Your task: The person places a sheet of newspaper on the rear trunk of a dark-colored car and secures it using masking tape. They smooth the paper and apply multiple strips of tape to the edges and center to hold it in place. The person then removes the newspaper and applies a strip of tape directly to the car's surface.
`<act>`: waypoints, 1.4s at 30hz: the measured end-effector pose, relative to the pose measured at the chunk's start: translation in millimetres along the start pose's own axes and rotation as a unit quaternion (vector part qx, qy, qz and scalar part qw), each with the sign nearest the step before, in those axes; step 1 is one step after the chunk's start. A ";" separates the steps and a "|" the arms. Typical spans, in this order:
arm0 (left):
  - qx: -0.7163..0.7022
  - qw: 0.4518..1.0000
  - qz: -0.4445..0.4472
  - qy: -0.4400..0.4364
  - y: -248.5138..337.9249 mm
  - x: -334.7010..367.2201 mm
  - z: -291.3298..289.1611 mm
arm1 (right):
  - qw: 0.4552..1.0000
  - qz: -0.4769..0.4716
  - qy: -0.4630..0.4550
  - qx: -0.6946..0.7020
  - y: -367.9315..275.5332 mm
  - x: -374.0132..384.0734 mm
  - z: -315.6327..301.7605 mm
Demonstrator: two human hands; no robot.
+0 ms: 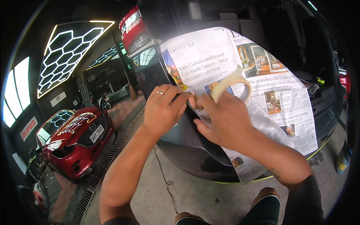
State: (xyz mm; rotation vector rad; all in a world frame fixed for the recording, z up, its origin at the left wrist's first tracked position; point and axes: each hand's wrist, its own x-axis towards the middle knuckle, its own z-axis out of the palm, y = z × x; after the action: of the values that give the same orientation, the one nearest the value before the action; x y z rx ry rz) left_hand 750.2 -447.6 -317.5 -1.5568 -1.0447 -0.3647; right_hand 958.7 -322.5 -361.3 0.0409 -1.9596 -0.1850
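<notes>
Here, left hand: your fingers bend at the left edge of the newspaper; whether they pinch it, I cannot tell.
Right hand: your thumb stands apart, fingers holding the tape roll.
Newspaper: draped across the dark car at its rear.

We've got honeycomb lights glowing up left, bright window panes in a dark wall, plus a long drain grate between reddish-grey paving and our cracked concrete floor. Red car parked over there too.
</notes>
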 end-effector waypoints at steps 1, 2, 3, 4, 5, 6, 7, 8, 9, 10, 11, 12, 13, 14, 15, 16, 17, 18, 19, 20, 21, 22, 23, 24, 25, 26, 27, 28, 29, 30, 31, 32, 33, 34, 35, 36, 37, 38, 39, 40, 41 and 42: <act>-0.011 1.000 -0.005 0.004 -0.5 3.7 -1.7 | 1.000 0.020 -0.005 0.012 1.8 9.5 10.2; -0.016 1.000 -0.004 0.009 -1.1 6.5 -2.7 | 0.999 0.039 -0.009 0.024 3.6 16.6 18.0; -0.021 1.000 -0.004 0.010 -3.2 7.9 -4.6 | 0.997 0.058 -0.014 0.039 4.6 21.3 25.0; -0.026 1.000 -0.003 0.013 -5.3 10.1 -6.6 | 0.996 0.075 -0.015 0.053 5.6 24.2 30.2; -0.032 0.999 0.006 0.005 -8.2 13.0 -9.5 | 0.993 0.091 -0.016 0.067 6.7 27.0 33.7; -0.037 0.999 0.014 -0.008 -11.8 12.5 -14.0 | 0.990 0.108 -0.020 0.084 6.0 28.2 37.7; -0.043 0.999 0.022 -0.019 -15.8 13.4 -19.4 | 0.989 0.112 -0.022 0.088 4.5 27.9 38.3; -0.040 0.998 0.017 -0.034 -21.7 15.6 -27.3 | 0.989 0.117 -0.025 0.092 2.5 26.1 37.6; -0.042 0.998 0.012 -0.045 -27.9 20.2 -34.3 | 0.988 0.123 -0.030 0.090 3.8 23.8 37.2; -0.040 0.997 0.009 -0.060 -34.8 27.7 -46.3 | 0.988 0.120 -0.031 0.092 3.4 25.0 37.2; 0.014 0.996 0.006 -0.084 -43.0 37.7 -57.4 | 0.988 0.118 -0.031 0.093 3.6 26.6 37.6; 0.070 0.992 0.004 -0.109 -52.5 51.1 -70.6 | 0.988 0.115 -0.029 0.095 1.9 28.9 36.7; 0.125 0.983 0.002 -0.134 -60.7 60.4 -76.2 | 0.990 0.112 -0.025 0.086 -0.2 30.0 36.6; 0.143 0.978 0.022 -0.153 -68.4 68.1 -76.3 | 0.991 0.109 -0.022 0.076 -2.4 31.1 36.2; 0.160 0.971 0.043 -0.173 -76.1 75.4 -74.4 | 0.992 0.107 -0.018 0.066 -3.3 31.5 36.6; 0.177 0.963 0.063 -0.192 -80.5 79.1 -73.6 | 0.993 0.098 -0.017 0.057 -3.9 31.4 38.3; 0.181 0.958 0.071 -0.211 -81.5 79.9 -73.0 | 0.995 0.088 -0.016 0.049 -4.5 31.0 41.2; 0.183 0.953 0.081 -0.227 -81.5 82.1 -68.8 | 0.996 0.081 -0.015 0.037 -2.8 30.2 43.0; 0.185 0.948 0.090 -0.243 -81.7 83.2 -65.4 | 0.997 0.069 -0.021 0.021 -2.0 29.7 45.6; 0.185 0.944 0.097 -0.255 -83.5 81.5 -63.8 | 0.998 0.057 -0.026 0.005 -1.9 29.8 49.2; 0.185 0.940 0.103 -0.267 -85.2 78.3 -63.6 | 0.998 0.046 -0.032 -0.011 -1.3 29.6 52.0; 0.185 0.936 0.109 -0.278 -86.9 75.7 -63.5 | 0.999 0.032 -0.020 -0.015 0.1 29.8 54.0; 0.184 0.937 0.109 -0.277 -88.3 73.8 -63.1 | 1.000 0.018 -0.007 -0.020 1.9 30.3 55.7; 0.183 0.937 0.108 -0.277 -88.6 71.0 -63.6 | 1.000 0.003 0.005 -0.022 2.4 30.0 58.2; 0.183 0.937 0.106 -0.277 -88.6 69.5 -63.1 | 1.000 0.008 -0.002 -0.025 2.6 29.2 60.2; 0.181 0.937 0.105 -0.282 -88.9 69.7 -62.1 | 1.000 0.012 -0.009 -0.027 2.8 28.3 62.1; 0.179 0.935 0.102 -0.287 -88.8 71.1 -63.3 | 0.999 0.015 -0.016 -0.028 1.9 28.1 64.1; 0.178 0.934 0.100 -0.292 -89.0 72.1 -64.2 | 0.999 0.021 -0.017 -0.024 1.1 27.8 65.8; 0.179 0.934 0.103 -0.291 -89.8 72.2 -64.5 | 0.999 0.026 -0.017 -0.020 0.3 27.4 67.1; 0.180 0.934 0.106 -0.290 -91.2 71.7 -63.7 | 0.999 0.032 -0.018 -0.016 0.2 27.1 69.0; 0.181 0.934 0.110 -0.289 -92.3 71.3 -63.3 | 0.999 0.028 -0.015 -0.017 0.6 27.3 70.1; 0.191 0.934 0.121 -0.278 -92.7 71.5 -63.6 | 0.999 0.025 -0.013 -0.019 1.1 27.6 70.2; 0.200 0.933 0.134 -0.267 -92.0 70.7 -62.4 | 0.999 0.023 -0.011 -0.021 2.0 25.8 71.1; 0.208 0.933 0.146 -0.256 -91.6 69.5 -60.9 | 0.999 0.018 -0.011 -0.026 3.4 24.3 71.7; 0.197 0.935 0.135 -0.263 -92.3 68.0 -58.9 | 0.999 0.014 -0.012 -0.032 5.3 23.0 72.0; 0.186 0.937 0.125 -0.269 -93.2 66.7 -57.9 | 0.999 0.008 -0.012 -0.037 6.3 22.1 72.6; 0.176 0.938 0.114 -0.275 -93.7 64.8 -56.8 | 0.999 0.007 -0.013 -0.035 6.7 21.2 73.6; 0.172 0.940 0.112 -0.273 -93.6 62.2 -55.4 | 0.999 0.007 -0.015 -0.034 7.1 20.0 74.6; 0.169 0.941 0.112 -0.272 -94.0 62.1 -55.1 | 0.999 0.007 -0.015 -0.033 7.7 20.1 74.6; 0.166 0.942 0.112 -0.270 -94.1 61.8 -54.6 | 0.999 0.007 -0.019 -0.037 8.6 20.2 75.4; 0.170 0.941 0.113 -0.271 -93.4 61.2 -54.0 | 0.999 0.007 -0.024 -0.040 9.5 20.4 76.5; 0.175 0.939 0.115 -0.272 -92.9 61.9 -54.6 | 0.999 0.007 -0.027 -0.045 10.0 21.5 76.1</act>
State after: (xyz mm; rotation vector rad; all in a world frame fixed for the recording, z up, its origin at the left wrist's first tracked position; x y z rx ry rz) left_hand 729.3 -477.6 -198.8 -1.4594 -1.2450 0.4226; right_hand 880.9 -306.7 -368.7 -0.0373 -2.0031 -0.2682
